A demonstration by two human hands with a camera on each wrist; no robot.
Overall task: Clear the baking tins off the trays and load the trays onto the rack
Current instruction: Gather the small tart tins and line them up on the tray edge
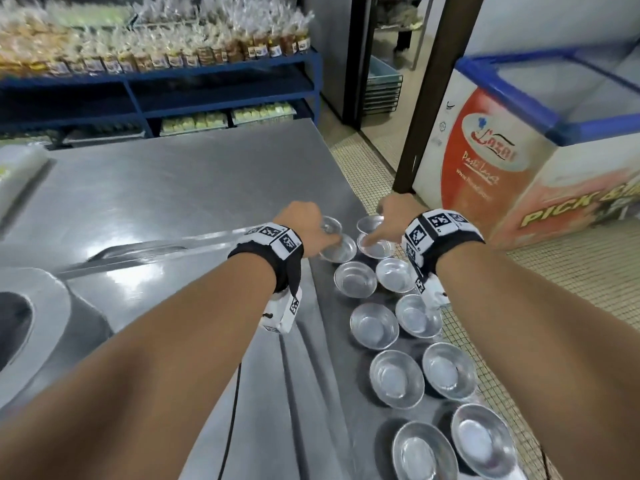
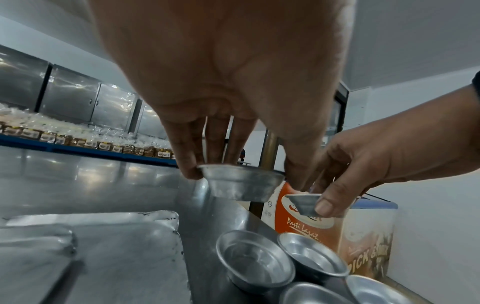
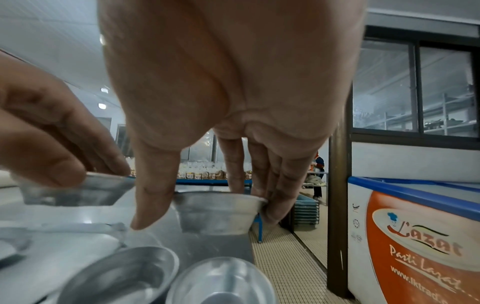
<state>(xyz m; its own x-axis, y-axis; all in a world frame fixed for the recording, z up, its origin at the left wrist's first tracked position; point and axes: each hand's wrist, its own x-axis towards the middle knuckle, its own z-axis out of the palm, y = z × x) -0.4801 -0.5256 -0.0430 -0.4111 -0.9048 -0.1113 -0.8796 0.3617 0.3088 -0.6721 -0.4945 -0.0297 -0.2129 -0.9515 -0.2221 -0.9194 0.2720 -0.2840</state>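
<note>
Several small round metal baking tins (image 1: 374,325) stand in two rows along the right edge of the steel table (image 1: 194,181). At the far end of the rows, my left hand (image 1: 322,233) pinches one tin (image 2: 241,185) by its rim and holds it above the table. My right hand (image 1: 377,226), just to its right, holds another tin (image 3: 218,211) by the rim, thumb on one side and fingers on the other. A flat metal tray (image 2: 116,246) lies on the table left of the tins, bare where it shows.
A chest freezer (image 1: 519,150) and a brown post (image 1: 433,116) stand right of the table across a tiled floor strip. Blue shelves (image 1: 221,77) with bagged goods line the back. Stacked trays (image 1: 382,88) sit past the doorway. A person (image 3: 318,176) stands far off.
</note>
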